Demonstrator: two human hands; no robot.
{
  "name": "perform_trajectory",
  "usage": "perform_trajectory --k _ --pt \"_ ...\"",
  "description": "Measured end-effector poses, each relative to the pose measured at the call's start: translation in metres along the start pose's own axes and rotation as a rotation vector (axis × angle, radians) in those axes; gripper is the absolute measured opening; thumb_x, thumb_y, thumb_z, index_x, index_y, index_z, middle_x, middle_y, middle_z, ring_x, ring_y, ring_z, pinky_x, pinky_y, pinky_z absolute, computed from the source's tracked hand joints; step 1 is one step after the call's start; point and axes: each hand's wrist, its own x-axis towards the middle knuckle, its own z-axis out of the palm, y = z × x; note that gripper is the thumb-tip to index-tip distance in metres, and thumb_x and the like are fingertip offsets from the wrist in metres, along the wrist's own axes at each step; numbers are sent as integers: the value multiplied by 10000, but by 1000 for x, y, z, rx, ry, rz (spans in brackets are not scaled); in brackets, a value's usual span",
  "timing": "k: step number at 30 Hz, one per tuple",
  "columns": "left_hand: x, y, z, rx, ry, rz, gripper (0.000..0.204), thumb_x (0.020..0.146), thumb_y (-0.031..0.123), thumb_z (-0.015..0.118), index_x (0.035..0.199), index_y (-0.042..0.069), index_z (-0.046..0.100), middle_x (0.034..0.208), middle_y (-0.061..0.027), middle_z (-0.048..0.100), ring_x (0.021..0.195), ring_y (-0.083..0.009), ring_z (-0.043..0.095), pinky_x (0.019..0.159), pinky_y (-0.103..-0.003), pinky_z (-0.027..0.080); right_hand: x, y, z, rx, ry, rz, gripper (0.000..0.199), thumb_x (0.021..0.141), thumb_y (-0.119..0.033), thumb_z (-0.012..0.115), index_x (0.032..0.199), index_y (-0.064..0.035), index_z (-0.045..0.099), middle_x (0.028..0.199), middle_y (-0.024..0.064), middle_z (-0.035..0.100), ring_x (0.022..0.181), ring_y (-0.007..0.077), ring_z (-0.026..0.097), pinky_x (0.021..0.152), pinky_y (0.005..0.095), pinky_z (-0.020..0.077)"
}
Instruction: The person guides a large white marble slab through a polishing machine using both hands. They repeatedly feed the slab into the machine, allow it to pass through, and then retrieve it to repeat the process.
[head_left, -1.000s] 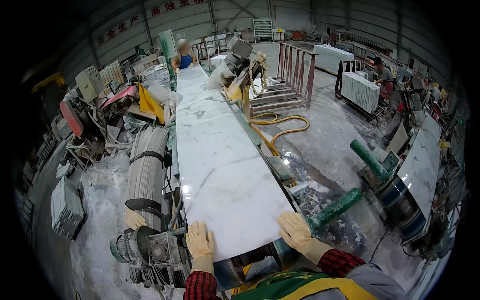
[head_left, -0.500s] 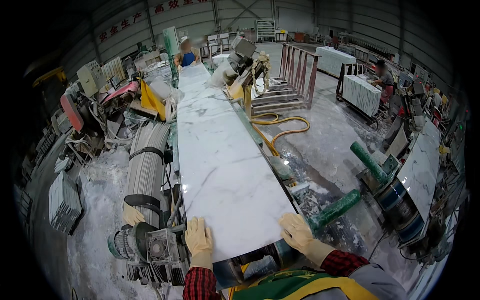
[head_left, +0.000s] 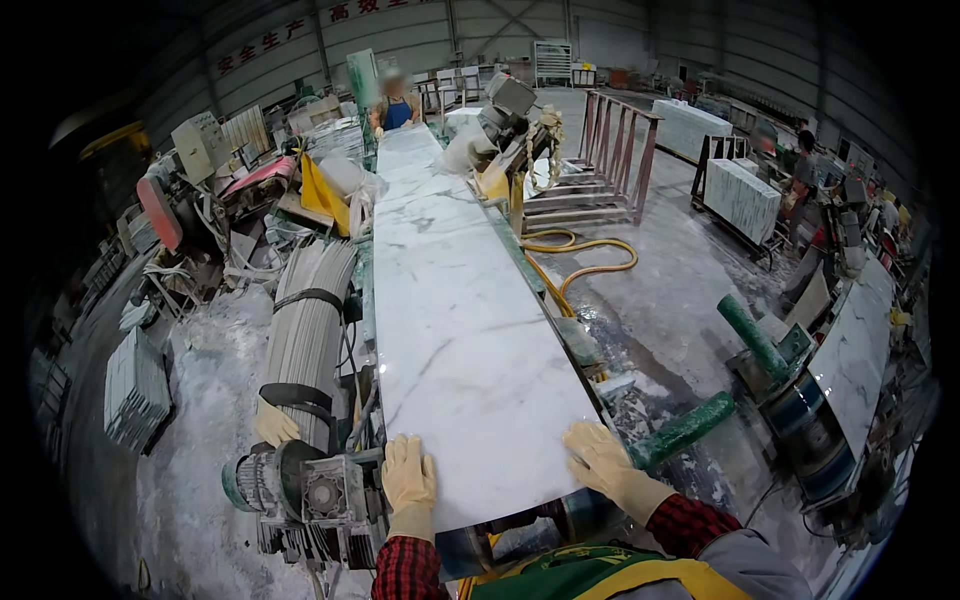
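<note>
A long white stone slab [head_left: 470,370] with grey veins lies lengthwise ahead of me on a roller-ended conveyor [head_left: 480,545]. Both my hands wear cream rubber gloves. At the slab's near left corner rests my left hand [head_left: 409,480], open, its fingers stretched forward along the edge. My right hand [head_left: 606,462] lies open across the near right edge, fingers spread on the top face and thumb toward the slab's middle. Beyond the slab's far end stands a person in a blue apron [head_left: 398,112], one hand by the left edge.
Left of the slab are a motor with gearbox [head_left: 310,490], a strapped bundle of grey strips [head_left: 310,330] and a loose glove [head_left: 277,424]. A green roller [head_left: 685,430] juts out at right. Farther off are a tilted motor head [head_left: 505,105], a yellow hose [head_left: 590,268] and a metal rack [head_left: 615,160].
The whole scene has shifted slightly right in view. My hands keep their places on the slab's edges. The worker at far right now stands more upright.
</note>
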Motion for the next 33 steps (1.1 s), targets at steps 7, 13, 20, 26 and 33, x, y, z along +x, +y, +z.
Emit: perform_trajectory --k 7,13,20,26,33 --pt "-1 -5 4 12 32 18 504 1034 304 695 1491 107 616 1603 -217 599 1505 -476 521 1191 -567 462 27 18 19 -10 91 -65 456 976 -237 726 1402 -78 686 1467 218 666 1398 419 594 1221 542 437" --pt "4 4 -6 -2 3 1 501 1025 288 707 1481 101 621 1594 -219 604 1493 -468 530 1183 -561 466 53 41 32 -59 68 -83 433 975 -227 722 1375 -62 692 1430 213 686 1386 412 604 1213 546 439" --pt "0 0 -10 -1 -10 -22 521 1035 254 706 1522 95 612 1608 -236 578 1507 -490 506 1244 -550 432 101 46 31 -2 135 -100 348 949 -197 719 1270 -64 723 1353 206 704 1291 419 636 1124 554 485" --pt "3 7 -17 -43 -38 -25 529 1035 289 706 1526 111 621 1600 -223 602 1505 -475 518 1236 -552 421 110 61 39 -7 195 -141 356 929 -161 733 1270 -61 712 1330 196 698 1251 431 631 1087 551 494" --pt "3 9 -17 157 120 53 494 965 312 750 1414 134 648 1465 -175 632 1386 -411 562 1112 -573 450 125 63 35 -15 138 -134 339 926 -146 726 1250 -53 701 1273 188 690 1233 422 630 1076 540 497"
